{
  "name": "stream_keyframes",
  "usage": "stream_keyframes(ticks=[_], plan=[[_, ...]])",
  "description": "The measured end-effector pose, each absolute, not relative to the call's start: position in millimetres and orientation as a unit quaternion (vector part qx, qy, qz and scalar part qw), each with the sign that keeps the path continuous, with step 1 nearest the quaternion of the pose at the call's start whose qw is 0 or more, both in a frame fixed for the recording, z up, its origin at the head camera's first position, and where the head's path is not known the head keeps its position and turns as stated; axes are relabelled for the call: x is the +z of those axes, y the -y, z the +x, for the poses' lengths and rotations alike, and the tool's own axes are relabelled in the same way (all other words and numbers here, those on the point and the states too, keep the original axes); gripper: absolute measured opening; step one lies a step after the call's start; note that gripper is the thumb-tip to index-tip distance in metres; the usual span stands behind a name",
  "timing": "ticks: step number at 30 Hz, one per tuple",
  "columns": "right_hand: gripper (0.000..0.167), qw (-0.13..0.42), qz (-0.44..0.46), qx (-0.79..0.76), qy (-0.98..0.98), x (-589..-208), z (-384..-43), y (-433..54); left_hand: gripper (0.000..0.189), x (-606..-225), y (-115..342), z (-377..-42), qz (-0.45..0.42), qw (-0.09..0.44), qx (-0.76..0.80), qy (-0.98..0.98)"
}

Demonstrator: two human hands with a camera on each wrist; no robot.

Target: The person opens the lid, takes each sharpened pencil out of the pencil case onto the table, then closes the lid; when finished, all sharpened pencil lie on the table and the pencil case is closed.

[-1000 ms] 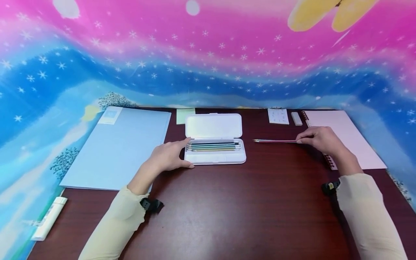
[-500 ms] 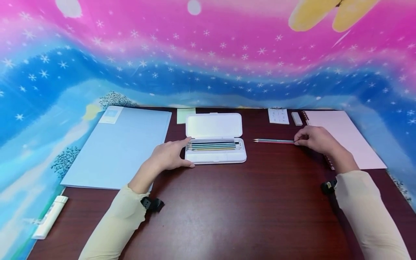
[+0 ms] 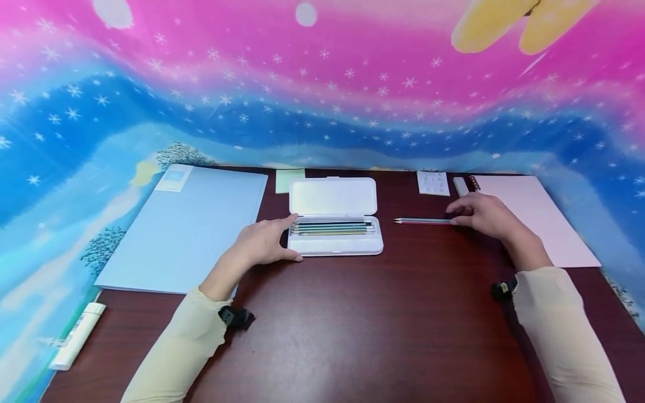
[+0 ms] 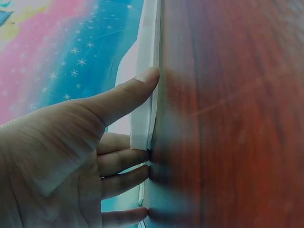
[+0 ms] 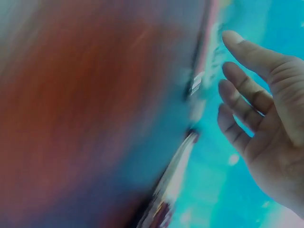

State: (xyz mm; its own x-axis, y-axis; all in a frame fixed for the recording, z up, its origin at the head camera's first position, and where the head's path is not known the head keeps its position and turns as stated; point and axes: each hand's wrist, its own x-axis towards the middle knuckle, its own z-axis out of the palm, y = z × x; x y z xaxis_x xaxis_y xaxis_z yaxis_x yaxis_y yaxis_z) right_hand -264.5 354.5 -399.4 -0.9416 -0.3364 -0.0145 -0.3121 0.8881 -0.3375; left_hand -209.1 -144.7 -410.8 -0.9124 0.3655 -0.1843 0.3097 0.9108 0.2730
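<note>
A white pencil case [image 3: 335, 245] lies with its lid [image 3: 332, 196] raised and several pencils [image 3: 332, 227] in its back compartment. My left hand [image 3: 259, 242] holds the case's left end, thumb along the front edge and index finger by the hinge. In the left wrist view the thumb [image 4: 142, 78] presses the case's side, with the other fingertips down at the table. To the right of the case, two pencils, one bluish and one reddish [image 3: 420, 222], lie side by side, tips to the left. My right hand [image 3: 486, 215] hovers at their rear ends, thumb and fingers parted.
A light blue folder [image 3: 191, 229] lies at the left, with a white stick-like item [image 3: 78, 337] in front of it. Behind are green sticky notes [image 3: 289, 181], a printed white pad [image 3: 433, 183] and an eraser [image 3: 460, 186]. A pink spiral notebook [image 3: 544, 218] sits at the right.
My right hand has shifted a little left along the two pencils, and its fingers have parted from them. The left hand stays on the case.
</note>
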Motion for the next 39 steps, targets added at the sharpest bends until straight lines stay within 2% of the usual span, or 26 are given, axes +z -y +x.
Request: stream_keyframes(ticks=[12,19,27,39], plan=[[0.021,0.042,-0.266,-0.213,-0.939,-388,-256,-238,0.102,-411,141,-208,0.173,0.119,0.132,-0.969],[0.021,0.079,-0.322,-0.154,-0.931,-390,-252,-184,0.102,-414,143,-206,0.17,0.116,0.132,-0.97],[0.016,0.095,-0.34,-0.075,-0.933,-392,-256,-162,0.103,-412,143,-207,0.166,0.119,0.133,-0.97],[0.01,0.056,-0.365,0.009,-0.929,-390,-249,-147,0.102,-412,144,-207,0.168,0.116,0.135,-0.97]])
